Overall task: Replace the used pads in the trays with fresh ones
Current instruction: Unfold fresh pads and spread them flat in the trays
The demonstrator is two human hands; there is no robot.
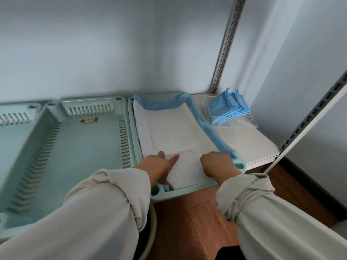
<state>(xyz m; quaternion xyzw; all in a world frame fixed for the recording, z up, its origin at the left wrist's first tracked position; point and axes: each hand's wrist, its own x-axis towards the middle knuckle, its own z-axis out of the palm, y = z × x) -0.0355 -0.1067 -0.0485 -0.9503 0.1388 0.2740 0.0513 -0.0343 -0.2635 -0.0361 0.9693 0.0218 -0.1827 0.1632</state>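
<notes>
A white pad with blue edges [172, 132] lies spread inside the right green tray [239, 165], its blue border folded up over the far and right rims. My left hand [161, 166] rests on the pad's near part, index finger stretched out flat, other fingers reaching down at the near rim. My right hand [217, 164] presses on the pad near the tray's right front corner, fingers curled downward; whether it pinches the pad is hidden. A stack of folded blue pads [228, 107] lies on the shelf to the right of the tray.
A bare green tray [78, 139] with slotted walls stands to the left, and part of another tray [13, 128] beyond it. A perforated metal shelf post [228, 44] rises at the back right, another post [308, 121] at the right front. A wooden floor [197, 218] lies below the shelf [249, 145].
</notes>
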